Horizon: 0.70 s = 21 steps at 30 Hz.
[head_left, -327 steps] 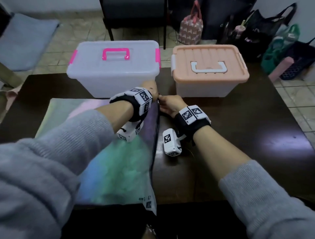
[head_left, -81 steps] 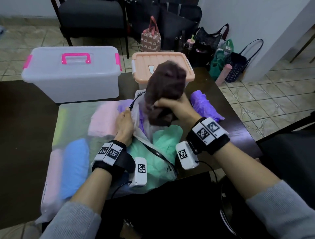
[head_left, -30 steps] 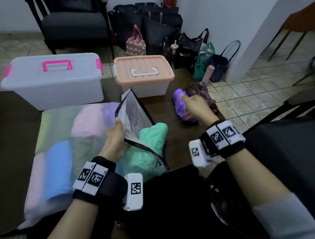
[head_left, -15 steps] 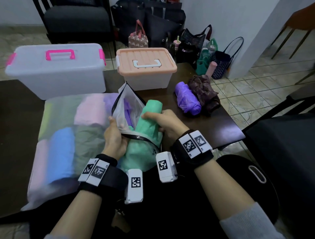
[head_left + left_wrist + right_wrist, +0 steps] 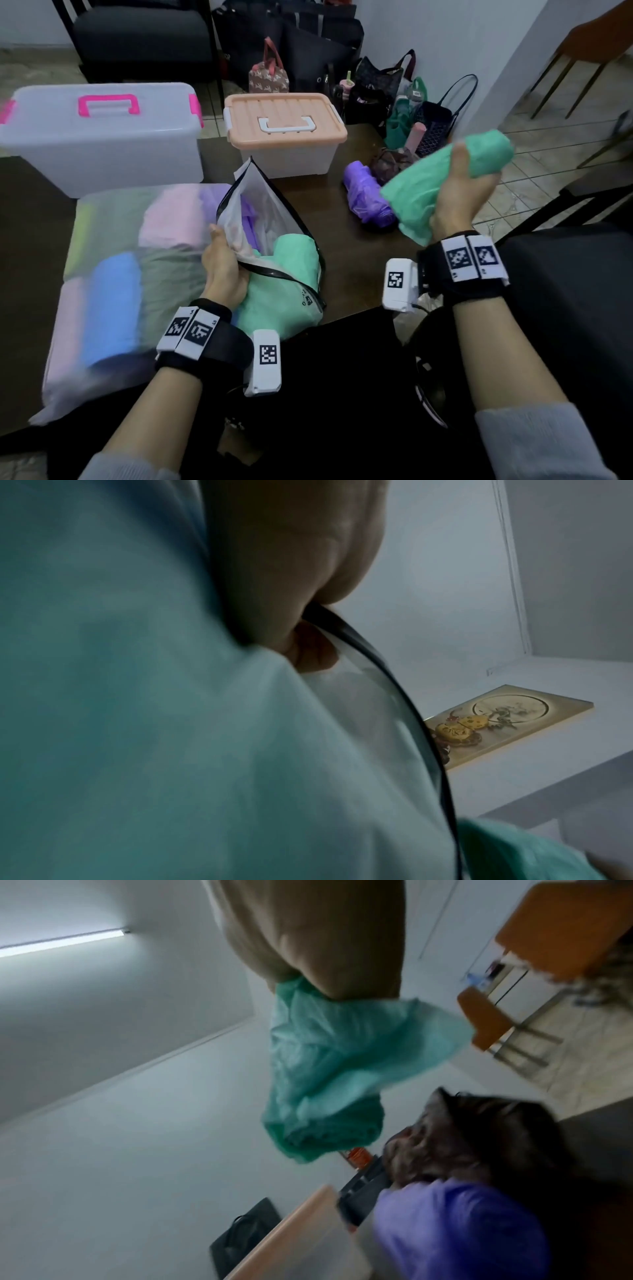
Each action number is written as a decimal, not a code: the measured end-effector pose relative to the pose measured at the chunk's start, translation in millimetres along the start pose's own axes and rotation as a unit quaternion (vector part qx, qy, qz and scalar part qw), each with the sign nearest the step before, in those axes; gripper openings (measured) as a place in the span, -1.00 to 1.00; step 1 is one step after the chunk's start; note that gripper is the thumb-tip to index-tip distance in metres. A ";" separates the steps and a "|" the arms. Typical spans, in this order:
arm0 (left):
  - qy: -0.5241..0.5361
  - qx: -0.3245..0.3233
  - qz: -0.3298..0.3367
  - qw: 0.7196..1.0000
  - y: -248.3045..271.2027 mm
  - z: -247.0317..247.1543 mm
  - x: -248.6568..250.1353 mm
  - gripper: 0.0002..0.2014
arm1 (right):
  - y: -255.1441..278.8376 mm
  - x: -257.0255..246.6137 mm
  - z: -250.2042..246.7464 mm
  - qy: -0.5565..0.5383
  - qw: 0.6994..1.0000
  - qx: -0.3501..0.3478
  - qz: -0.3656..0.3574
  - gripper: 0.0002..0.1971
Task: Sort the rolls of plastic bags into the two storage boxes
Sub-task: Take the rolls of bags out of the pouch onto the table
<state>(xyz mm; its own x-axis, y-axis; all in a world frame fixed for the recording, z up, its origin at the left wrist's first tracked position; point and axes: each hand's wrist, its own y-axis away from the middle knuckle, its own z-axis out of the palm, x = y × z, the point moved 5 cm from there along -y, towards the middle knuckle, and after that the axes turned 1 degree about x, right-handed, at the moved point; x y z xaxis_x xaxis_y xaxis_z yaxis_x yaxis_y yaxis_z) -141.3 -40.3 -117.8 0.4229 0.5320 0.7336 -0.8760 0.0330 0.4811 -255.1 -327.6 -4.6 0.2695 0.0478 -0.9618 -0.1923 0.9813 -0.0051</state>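
Observation:
My right hand [image 5: 460, 192] grips a green roll of plastic bags [image 5: 442, 181] in the air over the table's right side, also in the right wrist view [image 5: 329, 1074]. My left hand [image 5: 222, 263] pinches the open edge of a large clear zip bag [image 5: 137, 267] that holds pink, blue, purple and green rolls. A purple roll [image 5: 366, 195] and a dark brown roll [image 5: 390, 161] lie on the table to the right. Two closed boxes stand at the back: a clear one with pink handle [image 5: 99, 137] and one with a peach lid [image 5: 284, 126].
The dark table [image 5: 359, 260] ends close on the right. Bags [image 5: 404, 99] and a chair [image 5: 144, 37] stand on the tiled floor beyond it. A black stool [image 5: 424, 370] is below my right wrist.
My right hand pulled a green roll out of the zip bag and lifted it to the right. Earlier it set the purple and brown rolls on the table. The left hand still holds the bag open.

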 end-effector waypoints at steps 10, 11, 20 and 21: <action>0.007 -0.012 0.019 1.000 -2.6 0.9 -2.4 -0.62 | -32.4 62.1 -48.0 0.646 0.742 -0.181 0.014 -0.40; 0.008 -0.014 0.021 1.000 -2.1 1.3 -2.2 -0.62 | -30.7 66.9 -44.9 0.665 0.724 -0.183 0.012 -0.39; -0.008 -0.011 0.022 1.000 -8.1 -2.6 -6.2 -0.68 | -39.7 100.0 -30.0 0.709 0.676 -0.182 0.082 -0.27; -0.006 -0.018 0.023 1.000 -7.5 -1.8 -6.4 -0.67 | -41.9 99.9 -29.1 0.710 0.674 -0.187 0.086 -0.27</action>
<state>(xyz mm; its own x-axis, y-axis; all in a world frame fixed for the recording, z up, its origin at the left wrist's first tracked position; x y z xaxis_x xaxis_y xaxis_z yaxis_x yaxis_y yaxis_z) -137.9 -42.4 -127.0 0.3843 0.5236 0.7604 -0.9025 0.0397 0.4288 -247.6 -369.3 -108.4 -0.9100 -0.3319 -0.2485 -0.4012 0.8560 0.3261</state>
